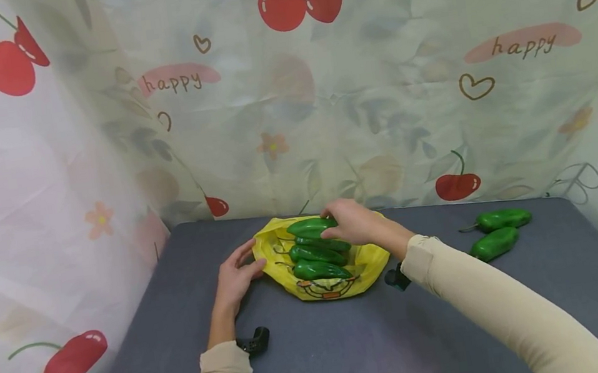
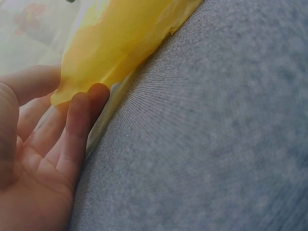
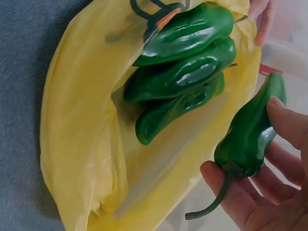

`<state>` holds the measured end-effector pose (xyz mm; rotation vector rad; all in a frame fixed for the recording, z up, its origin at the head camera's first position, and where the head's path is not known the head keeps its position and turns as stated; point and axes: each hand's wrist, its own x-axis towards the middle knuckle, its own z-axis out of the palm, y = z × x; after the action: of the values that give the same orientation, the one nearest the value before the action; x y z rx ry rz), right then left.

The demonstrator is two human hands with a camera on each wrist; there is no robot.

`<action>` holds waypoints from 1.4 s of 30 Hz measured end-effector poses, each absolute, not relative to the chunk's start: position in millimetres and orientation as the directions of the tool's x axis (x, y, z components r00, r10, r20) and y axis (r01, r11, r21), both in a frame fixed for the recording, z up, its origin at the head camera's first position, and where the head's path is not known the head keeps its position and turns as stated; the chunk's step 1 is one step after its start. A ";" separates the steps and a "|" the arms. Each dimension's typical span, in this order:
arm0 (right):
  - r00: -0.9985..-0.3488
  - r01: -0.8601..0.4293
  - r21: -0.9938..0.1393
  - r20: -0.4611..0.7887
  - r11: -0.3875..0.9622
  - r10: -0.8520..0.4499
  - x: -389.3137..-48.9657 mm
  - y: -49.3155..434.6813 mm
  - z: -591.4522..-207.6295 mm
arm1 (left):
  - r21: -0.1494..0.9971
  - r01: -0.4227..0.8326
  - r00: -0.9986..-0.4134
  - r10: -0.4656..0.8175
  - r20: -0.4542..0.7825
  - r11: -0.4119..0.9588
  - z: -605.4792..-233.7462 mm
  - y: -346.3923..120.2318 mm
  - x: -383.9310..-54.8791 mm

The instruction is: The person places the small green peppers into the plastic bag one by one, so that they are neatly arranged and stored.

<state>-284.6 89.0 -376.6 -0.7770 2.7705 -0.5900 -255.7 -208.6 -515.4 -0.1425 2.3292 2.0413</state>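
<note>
In the centre of the head view a yellow bag [image 1: 373, 265] lies on the dark grey table [image 1: 322, 360], its mouth spread wide; inside it three green peppers [image 1: 316, 254] lie side by side in a close row, their thin stems towards the left of the frame; a printed drawing [image 1: 329, 288] in dark lines and orange shows on the bag's wall at its lower edge.

The right hand [image 1: 353, 222] grasps a fourth pepper [image 1: 305, 230] between thumb and fingers, at the upper part of the bag's mouth, just beyond the row; in the right wrist view this pepper is at the right of the frame, apart from the three in the bag, its curved stem hanging towards the bottom.

The left hand [image 1: 236, 278] grasps the bag's edge at its left side, the yellow film between thumb and fingers in the left wrist view.

At the right of the head view two loose peppers [image 1: 495, 244] lie on the table, one above the other, well apart from the bag; a pale cloth [image 1: 397, 110] with printed cherries fills the upper frame; black wrist cameras [image 1: 257, 341] sit at both cream sleeves [image 1: 477, 289].
</note>
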 end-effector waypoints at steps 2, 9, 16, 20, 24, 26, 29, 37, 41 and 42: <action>-0.841 -0.451 -0.430 -0.088 0.783 -0.533 -286.1 85.5 -378.1 | 0.987 -0.100 -0.995 -0.041 -0.096 0.127 -516.0 -208.8 -256.1; -0.853 -0.429 -0.423 -0.103 0.798 -0.512 -293.4 80.4 -391.2 | 0.984 -0.123 -0.992 -0.032 -0.120 0.126 -510.8 -207.7 -254.5; -0.853 -0.424 -0.412 -0.119 0.807 -0.508 -294.9 78.5 -400.7 | 0.988 -0.088 -0.996 -0.038 -0.084 0.130 -515.8 -210.6 -257.5; -0.850 -0.426 -0.409 -0.124 0.807 -0.512 -294.5 76.0 -404.8 | 0.987 -0.087 -0.995 -0.053 -0.080 0.133 -516.8 -210.7 -257.6; -0.851 -0.412 -0.413 -0.144 0.812 -0.505 -291.2 74.9 -406.5 | 0.986 -0.102 -0.994 -0.060 -0.094 0.133 -517.2 -210.0 -257.4; -0.853 -0.406 -0.411 -0.150 0.816 -0.500 -290.0 74.6 -407.8 | 0.986 -0.102 -0.994 -0.056 -0.095 0.134 -516.9 -209.7 -257.2; -0.857 -0.398 -0.411 -0.153 0.820 -0.493 -289.4 73.9 -409.9 | 0.986 -0.101 -0.994 -0.049 -0.095 0.132 -516.0 -209.2 -257.0; -0.855 -0.391 -0.413 -0.169 0.823 -0.491 -290.3 71.4 -412.9 | 0.986 -0.091 -0.995 -0.048 -0.085 0.140 -513.1 -207.6 -255.5; -0.854 -0.390 -0.409 -0.175 0.825 -0.490 -290.7 71.2 -414.4 | 0.984 -0.096 -0.994 -0.060 -0.088 0.148 -514.9 -208.0 -255.8; -0.853 -0.390 -0.410 -0.176 0.825 -0.491 -290.8 71.2 -414.7 | 0.984 -0.099 -0.994 -0.063 -0.091 0.147 -515.8 -208.3 -256.1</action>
<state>-290.8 71.2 -414.7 -0.6735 2.7331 -0.5286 -256.1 -208.3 -515.8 -0.1669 2.3586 2.0265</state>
